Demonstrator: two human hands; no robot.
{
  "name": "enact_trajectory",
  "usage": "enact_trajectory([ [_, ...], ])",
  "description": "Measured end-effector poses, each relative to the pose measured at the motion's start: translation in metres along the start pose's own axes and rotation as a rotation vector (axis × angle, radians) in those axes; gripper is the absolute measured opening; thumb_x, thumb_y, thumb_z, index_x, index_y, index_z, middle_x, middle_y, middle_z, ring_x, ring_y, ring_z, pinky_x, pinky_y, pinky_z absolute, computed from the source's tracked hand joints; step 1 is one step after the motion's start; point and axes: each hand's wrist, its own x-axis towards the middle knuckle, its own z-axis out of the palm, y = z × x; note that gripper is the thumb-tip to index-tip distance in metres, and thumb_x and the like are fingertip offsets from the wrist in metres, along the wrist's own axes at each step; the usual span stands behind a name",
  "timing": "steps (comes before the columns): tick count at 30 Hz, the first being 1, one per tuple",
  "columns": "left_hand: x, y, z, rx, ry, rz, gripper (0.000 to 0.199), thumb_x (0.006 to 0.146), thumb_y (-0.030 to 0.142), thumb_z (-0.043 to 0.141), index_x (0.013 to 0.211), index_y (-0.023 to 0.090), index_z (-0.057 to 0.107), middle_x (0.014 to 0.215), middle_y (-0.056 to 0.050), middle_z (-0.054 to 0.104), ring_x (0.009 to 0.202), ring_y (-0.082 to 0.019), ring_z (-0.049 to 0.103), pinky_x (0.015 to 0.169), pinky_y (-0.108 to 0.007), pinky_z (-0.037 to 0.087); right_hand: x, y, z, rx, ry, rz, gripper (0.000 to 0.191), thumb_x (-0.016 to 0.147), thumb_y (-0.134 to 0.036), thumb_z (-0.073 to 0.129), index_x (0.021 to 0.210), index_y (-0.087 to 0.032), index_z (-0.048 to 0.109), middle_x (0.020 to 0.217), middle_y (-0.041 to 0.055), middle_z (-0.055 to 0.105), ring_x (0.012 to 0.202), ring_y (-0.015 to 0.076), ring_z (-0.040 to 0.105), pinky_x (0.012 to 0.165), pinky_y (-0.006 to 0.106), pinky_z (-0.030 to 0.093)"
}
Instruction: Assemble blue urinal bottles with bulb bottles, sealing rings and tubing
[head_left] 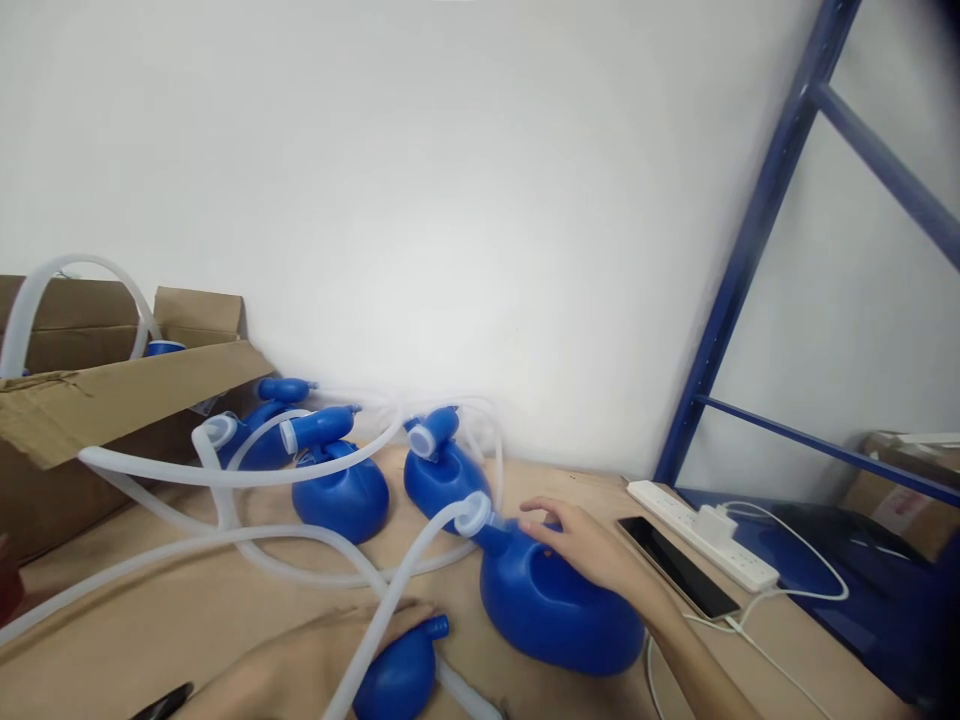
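My right hand point(574, 540) is curled over the handle of a blue plastic urinal bottle point(555, 625) that stands on the table. A translucent hose point(420, 545) is fitted to the bottle's neck by a whitish cap point(472, 513). Low in the view, my left hand point(337, 645) is closed over a blue bulb-shaped urinal head point(397, 675) with a short ribbed spout. The hose crosses in front of this hand and hides part of its fingers. Two more blue bottles, one in the middle point(442, 475) and one left of it point(341, 497), stand behind, with similar heads on top.
An open cardboard box point(135, 395) stands at left, with a hose arching from it and another blue bottle point(259, 437) beside it. At right lie a phone point(679, 568) and a power strip point(701, 535) with white cables. A blue metal rack point(739, 270) rises beyond the table edge.
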Motion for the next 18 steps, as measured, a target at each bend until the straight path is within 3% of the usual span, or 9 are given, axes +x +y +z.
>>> enact_trajectory([
  [3,0.016,0.007,-0.011,0.011,-0.227,-0.084,0.107,0.052,0.069,0.090,0.149,0.044,0.054,0.160,0.004,0.052,0.150,-0.038,0.050,0.129,-0.047,0.038,0.007,0.015,0.001,-0.031,0.070,0.015,0.061,0.097,-0.065,0.052,0.127,-0.017,0.071,0.111,0.0127,0.077,0.088,0.0291,0.074,0.094,0.042,0.053],
  [6,0.016,0.006,-0.014,0.019,-0.170,-0.039,0.089,0.062,0.067,0.082,0.145,0.046,0.059,0.156,0.005,0.058,0.143,-0.035,0.058,0.126,-0.044,0.045,0.009,0.025,-0.007,-0.024,0.093,0.021,0.057,0.097,-0.065,0.053,0.125,-0.019,0.073,0.122,0.0126,0.075,0.092,0.0294,0.075,0.094,0.042,0.053],
  [9,0.008,0.004,-0.021,0.207,0.011,-0.152,0.095,0.059,0.055,0.086,0.148,0.038,0.059,0.161,-0.004,0.052,0.140,-0.040,0.060,0.119,-0.046,0.053,0.008,0.035,-0.020,-0.012,0.071,0.026,0.056,0.096,-0.065,0.055,0.124,-0.020,0.074,0.123,0.0120,0.075,0.088,0.0279,0.074,0.085,0.039,0.056],
  [12,-0.001,0.015,-0.047,0.487,0.266,-0.310,0.086,0.067,0.043,0.077,0.149,0.025,0.058,0.161,-0.019,0.048,0.123,-0.046,0.069,0.108,-0.057,0.057,0.006,0.043,-0.030,-0.010,0.076,0.006,0.060,0.095,-0.066,0.056,0.124,-0.018,0.075,0.111,0.0123,0.077,0.087,0.0282,0.073,0.084,0.040,0.057],
  [15,-0.009,0.043,-0.086,0.541,0.463,-0.213,0.065,0.071,0.036,0.071,0.135,0.030,0.064,0.147,-0.010,0.060,0.105,-0.033,0.075,0.092,-0.043,0.062,0.007,0.048,-0.032,-0.055,0.126,0.003,0.062,0.094,-0.067,0.055,0.126,-0.017,0.074,0.105,0.0119,0.077,0.091,0.0306,0.073,0.092,0.044,0.055],
  [18,-0.012,0.077,-0.123,0.455,0.733,-0.067,0.060,0.076,0.056,0.073,0.129,0.030,0.062,0.133,-0.005,0.065,0.107,-0.028,0.070,0.092,-0.036,0.060,0.011,0.053,-0.028,-0.116,0.206,-0.005,0.058,0.095,-0.064,0.052,0.122,-0.019,0.076,0.119,0.0130,0.076,0.112,0.0347,0.070,0.107,0.049,0.048],
])
